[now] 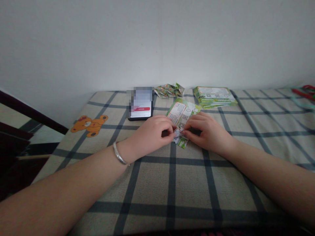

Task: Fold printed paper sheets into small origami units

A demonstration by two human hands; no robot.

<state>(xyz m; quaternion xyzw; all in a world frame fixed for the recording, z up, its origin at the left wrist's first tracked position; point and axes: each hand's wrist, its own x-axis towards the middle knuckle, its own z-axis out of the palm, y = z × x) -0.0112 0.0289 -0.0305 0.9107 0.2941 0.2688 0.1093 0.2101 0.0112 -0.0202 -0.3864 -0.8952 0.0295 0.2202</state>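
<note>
A green and white printed sheet of paper [177, 110] lies on the checked cloth between my hands, turned at an angle. My left hand [157, 131], with a silver bangle on its wrist, pinches the sheet near its lower part, thumb against fingertips. Just opposite, my right hand [209, 132] pinches the same area, fingers bent and thumb low. A small fold or crease seems to lie between the fingertips, partly hidden by them. Behind the sheet sits a little pile of folded pieces of the same kind of paper [169, 90].
A phone [140, 111] with a lit screen, partly blurred, stands left of the pile. At the back right is a stack of similar sheets [215, 96]. The checked cloth [152, 190] bears a bear figure [89, 125]. A red item [305, 93] lies far right, before the wall.
</note>
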